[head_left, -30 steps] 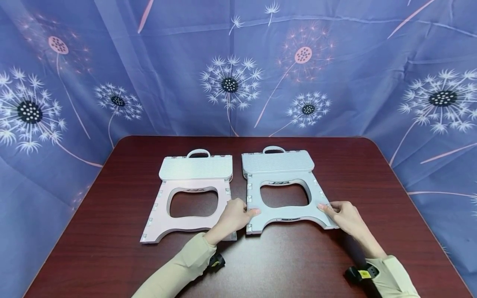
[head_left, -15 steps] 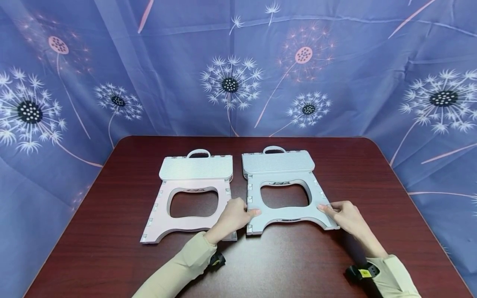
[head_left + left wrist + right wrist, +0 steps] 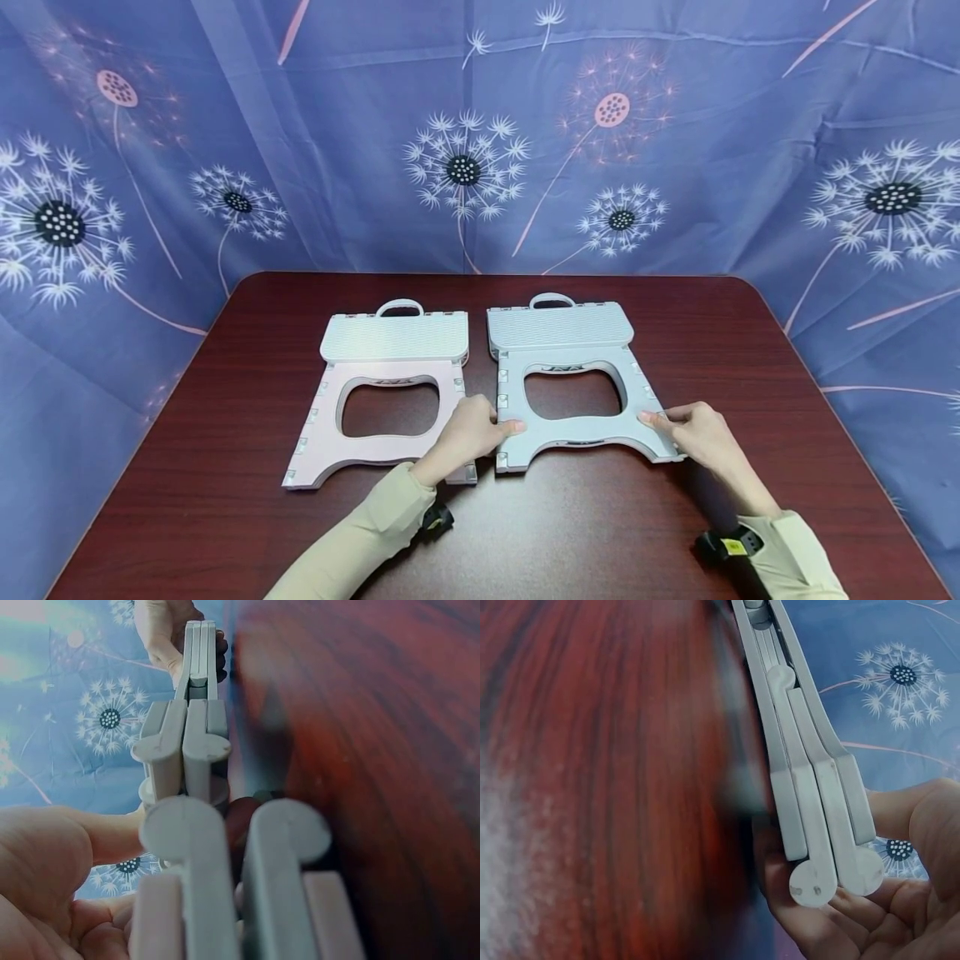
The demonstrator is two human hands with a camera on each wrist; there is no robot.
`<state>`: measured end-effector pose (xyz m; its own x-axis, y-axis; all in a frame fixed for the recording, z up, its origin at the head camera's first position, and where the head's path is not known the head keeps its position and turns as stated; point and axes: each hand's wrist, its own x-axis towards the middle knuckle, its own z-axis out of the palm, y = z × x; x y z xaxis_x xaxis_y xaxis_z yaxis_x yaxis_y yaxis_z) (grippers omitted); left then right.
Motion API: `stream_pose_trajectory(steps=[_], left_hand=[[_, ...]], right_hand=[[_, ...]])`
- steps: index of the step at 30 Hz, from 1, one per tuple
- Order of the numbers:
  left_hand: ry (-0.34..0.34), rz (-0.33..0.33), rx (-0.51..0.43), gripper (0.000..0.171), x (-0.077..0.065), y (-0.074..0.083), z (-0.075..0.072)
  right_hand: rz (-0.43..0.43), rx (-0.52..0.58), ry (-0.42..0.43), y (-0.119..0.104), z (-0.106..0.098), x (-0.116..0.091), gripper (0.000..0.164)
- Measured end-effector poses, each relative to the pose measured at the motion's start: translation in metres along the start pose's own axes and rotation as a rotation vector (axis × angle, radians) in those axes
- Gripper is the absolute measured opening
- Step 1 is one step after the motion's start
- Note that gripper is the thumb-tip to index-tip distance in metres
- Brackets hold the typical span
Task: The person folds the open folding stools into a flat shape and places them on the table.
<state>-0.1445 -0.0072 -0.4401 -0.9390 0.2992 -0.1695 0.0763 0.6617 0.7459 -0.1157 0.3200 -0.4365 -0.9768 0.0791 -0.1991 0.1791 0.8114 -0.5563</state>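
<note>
Two folded step stools lie side by side, handles toward the back. The right one, a pale blue folding stool (image 3: 572, 429), has a ribbed top and a large opening in its legs. My left hand (image 3: 471, 429) grips its lower left leg, thumb on top, while overlapping the right leg of the pale pink folding stool (image 3: 330, 446). My right hand (image 3: 701, 435) pinches the blue stool's lower right corner. In the right wrist view, the right fingers (image 3: 810, 922) curl underneath the blue stool's layered leg ends (image 3: 821, 825). The left wrist view shows leg ends (image 3: 289, 877) up close.
Both stools rest on a dark red wooden table (image 3: 570, 542) with rounded back corners. A blue curtain (image 3: 360, 167) with dandelion prints hangs behind and at the sides. Black straps with devices (image 3: 731, 548) sit at the wrists.
</note>
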Motion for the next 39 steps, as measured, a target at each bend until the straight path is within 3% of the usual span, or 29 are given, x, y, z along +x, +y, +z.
stream_pose_trajectory(steps=[14, 39], left_hand=[[-0.010, 0.005, -0.033, 0.051, 0.0001, -0.0008, -0.0016], [0.019, 0.022, -0.015, 0.050, -0.0011, 0.0013, -0.0031]], right_hand=[[0.018, -0.017, 0.039, -0.0019, -0.0001, -0.0024, 0.053], [0.002, -0.057, 0.088, -0.0071, -0.0051, -0.0039, 0.050]])
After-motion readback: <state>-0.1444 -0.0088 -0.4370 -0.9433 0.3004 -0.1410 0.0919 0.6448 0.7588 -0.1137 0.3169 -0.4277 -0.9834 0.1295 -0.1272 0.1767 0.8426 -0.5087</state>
